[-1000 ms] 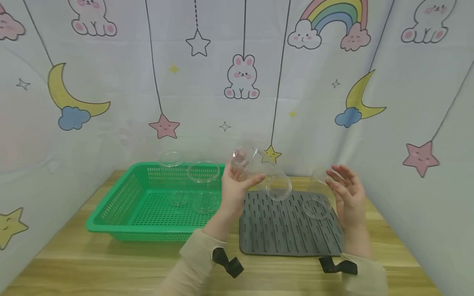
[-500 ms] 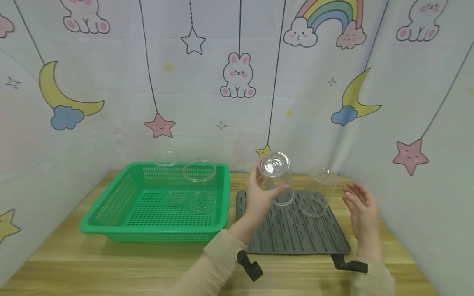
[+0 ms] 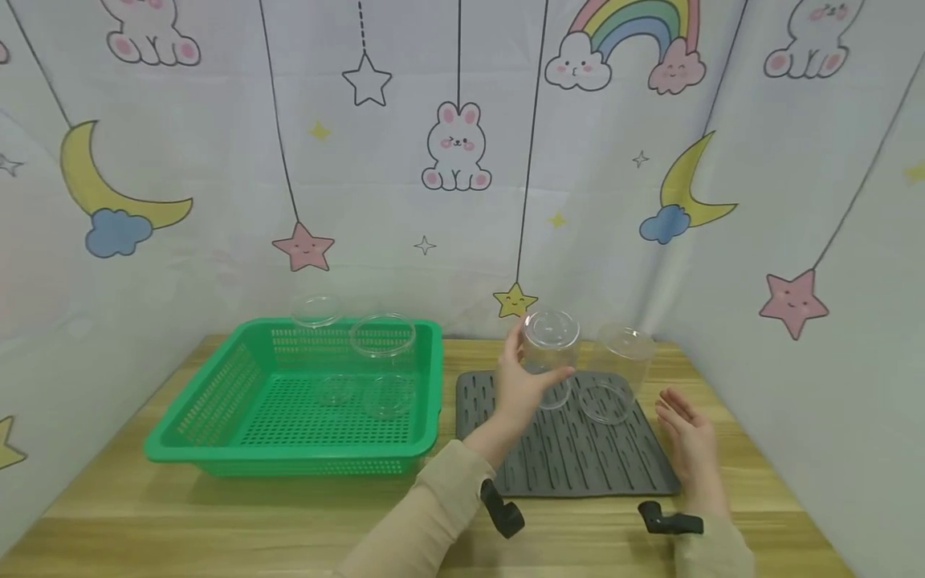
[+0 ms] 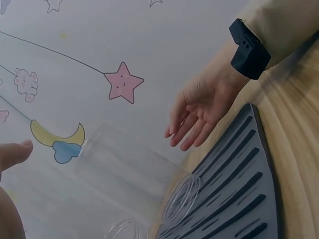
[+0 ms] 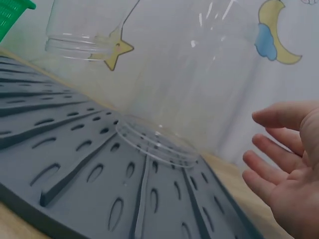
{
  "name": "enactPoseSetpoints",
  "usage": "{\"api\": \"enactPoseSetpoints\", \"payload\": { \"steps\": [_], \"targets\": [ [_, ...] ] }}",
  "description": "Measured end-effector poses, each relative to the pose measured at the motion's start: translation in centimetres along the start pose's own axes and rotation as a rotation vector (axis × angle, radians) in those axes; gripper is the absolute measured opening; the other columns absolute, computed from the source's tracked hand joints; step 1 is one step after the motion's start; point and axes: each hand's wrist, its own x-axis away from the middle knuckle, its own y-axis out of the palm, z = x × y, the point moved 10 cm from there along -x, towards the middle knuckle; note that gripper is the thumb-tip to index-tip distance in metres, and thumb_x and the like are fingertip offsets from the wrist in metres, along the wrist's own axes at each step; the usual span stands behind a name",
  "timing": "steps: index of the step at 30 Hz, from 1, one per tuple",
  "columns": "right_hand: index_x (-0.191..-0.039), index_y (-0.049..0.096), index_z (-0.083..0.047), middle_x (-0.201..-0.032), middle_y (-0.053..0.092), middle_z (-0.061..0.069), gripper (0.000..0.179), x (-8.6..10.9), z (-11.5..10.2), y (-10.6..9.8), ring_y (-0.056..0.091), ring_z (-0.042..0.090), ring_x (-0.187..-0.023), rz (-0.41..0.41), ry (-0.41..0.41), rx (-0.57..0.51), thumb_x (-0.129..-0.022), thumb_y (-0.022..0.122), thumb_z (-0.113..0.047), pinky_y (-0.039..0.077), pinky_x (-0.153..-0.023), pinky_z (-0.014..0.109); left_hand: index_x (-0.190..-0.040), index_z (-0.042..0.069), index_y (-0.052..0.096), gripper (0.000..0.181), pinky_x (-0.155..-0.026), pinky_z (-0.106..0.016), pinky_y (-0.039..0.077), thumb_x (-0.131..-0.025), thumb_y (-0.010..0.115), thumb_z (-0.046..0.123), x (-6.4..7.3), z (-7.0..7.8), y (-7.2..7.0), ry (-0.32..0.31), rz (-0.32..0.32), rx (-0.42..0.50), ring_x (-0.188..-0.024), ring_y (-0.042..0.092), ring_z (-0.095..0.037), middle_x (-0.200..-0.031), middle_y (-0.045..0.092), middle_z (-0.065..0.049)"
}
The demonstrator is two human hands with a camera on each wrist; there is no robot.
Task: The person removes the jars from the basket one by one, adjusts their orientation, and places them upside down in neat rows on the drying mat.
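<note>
My left hand (image 3: 520, 391) grips a clear plastic jar (image 3: 552, 347), thumb on the near side, mouth downward. In the right wrist view this jar's threaded rim (image 5: 75, 46) hangs above the grey ridged drying mat (image 3: 578, 470). A second clear jar (image 3: 623, 365) stands upside down on the mat's far right part, its threaded mouth (image 4: 182, 200) on the ridges. My right hand (image 3: 691, 437) is beside the mat's right edge, fingers loosely extended and holding nothing, apart from the standing jar.
A green perforated plastic basket (image 3: 289, 454) stands left of the mat on the wooden table (image 3: 289, 522). Two clear jars, the nearer one (image 3: 383, 353) and the farther one (image 3: 316, 317), stand mouth up in it. A patterned cloth (image 3: 361, 201) hangs behind.
My left hand has carried its jar rightward and lower over the mat, turning it more upright with the base up. The right hand has drawn away from the standing jar, downward.
</note>
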Motion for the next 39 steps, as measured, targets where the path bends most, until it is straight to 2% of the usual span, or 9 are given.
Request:
{"api": "enactPoseSetpoints", "payload": {
  "steps": [3,5,7,14,21,25,27,34,39],
  "targets": [
    [-0.13,0.051,-0.016,-0.096,0.064,-0.027,0.038,-0.2,1.0,-0.1,0.059,-0.013,-0.094,-0.007,0.053,0.095,-0.097,0.054,0.001,0.048,-0.086,0.006,-0.147,0.018,0.042,0.091,-0.112,-0.056,0.034,-0.069,0.088,0.009,-0.3,-0.8,0.1,-0.022,0.006,-0.032,-0.132,0.047,-0.028,-0.143,0.053,-0.002],
    [-0.146,0.037,-0.006,-0.093,0.06,-0.031,0.051,-0.3,1.7,-0.2,0.057,-0.014,-0.095,-0.009,0.095,0.17,-0.098,0.052,0.0,0.046,-0.087,0.005,-0.147,0.018,0.041,0.092,-0.111,-0.057,0.035,-0.069,0.088,0.009,-0.4,-1.2,0.3,-0.027,0.005,-0.057,-0.132,0.047,-0.029,-0.143,0.053,-0.003],
    [-0.152,0.021,0.005,-0.094,0.057,-0.032,0.06,-0.4,2.2,-0.3,0.055,-0.015,-0.095,-0.021,0.129,0.235,-0.099,0.049,-0.001,0.045,-0.088,0.004,-0.148,0.017,0.041,0.094,-0.111,-0.057,0.035,-0.068,0.088,0.009,-0.6,-1.6,0.5,-0.034,-0.001,-0.073,-0.134,0.046,-0.03,-0.144,0.052,-0.005],
    [-0.151,0.016,0.01,-0.112,0.056,-0.02,0.061,-0.4,2.6,-0.6,0.054,-0.017,-0.093,-0.053,0.164,0.346,-0.099,0.046,0.001,0.045,-0.09,0.005,-0.151,0.014,0.036,0.097,-0.114,-0.05,0.035,-0.07,0.088,0.01,-1.1,-2.9,1.3,-0.083,-0.037,-0.104,-0.139,0.042,-0.03,-0.148,0.046,-0.01],
    [-0.15,0.017,0.012,-0.117,0.056,-0.019,0.059,-0.6,2.9,-0.6,0.053,-0.019,-0.093,-0.101,0.164,0.398,-0.098,0.045,0.004,0.044,-0.087,0.004,-0.151,0.015,0.037,0.096,-0.112,-0.048,0.039,-0.07,0.088,0.012,-1.4,-3.5,1.7,-0.105,-0.063,-0.157,-0.136,0.044,-0.032,-0.148,0.047,-0.011],
    [-0.151,0.019,0.01,-0.143,0.045,-0.003,0.058,-0.7,3.2,-0.7,0.053,-0.019,-0.094,-0.096,0.193,0.431,-0.099,0.044,0.004,0.044,-0.088,0.004,-0.151,0.017,0.037,0.096,-0.11,-0.05,0.04,-0.07,0.088,0.012,-1.5,-3.9,2.0,-0.116,-0.079,-0.169,-0.135,0.044,-0.036,-0.148,0.046,-0.011],
    [-0.151,0.019,0.01,-0.146,0.041,0.0,0.058,-0.6,3.3,-0.7,0.052,-0.02,-0.094,-0.104,0.197,0.44,-0.099,0.043,0.003,0.043,-0.088,0.004,-0.151,0.017,0.036,0.096,-0.111,-0.049,0.039,-0.07,0.088,0.011,-1.6,-4.0,2.2,-0.124,-0.085,-0.168,-0.136,0.044,-0.035,-0.149,0.046,-0.011],
    [-0.15,0.02,0.011,-0.119,0.056,-0.018,0.056,-0.6,3.3,-0.8,0.053,-0.02,-0.095,-0.126,0.189,0.434,-0.099,0.041,0.003,0.043,-0.088,0.003,-0.152,0.019,0.035,0.096,-0.112,-0.048,0.038,-0.071,0.088,0.011,-2.0,-4.5,2.5,-0.165,-0.09,-0.143,-0.138,0.042,-0.034,-0.151,0.043,-0.01],
    [-0.15,0.021,0.011,-0.134,0.051,-0.008,0.055,-0.7,3.4,-0.8,0.053,-0.02,-0.095,-0.121,0.188,0.451,-0.1,0.043,0.003,0.043,-0.088,0.003,-0.153,0.021,0.033,0.098,-0.114,-0.047,0.036,-0.071,0.087,0.012,-2.4,-4.8,2.7,-0.189,-0.091,-0.147,-0.142,0.038,-0.03,-0.155,0.038,-0.006]
  ]
}}
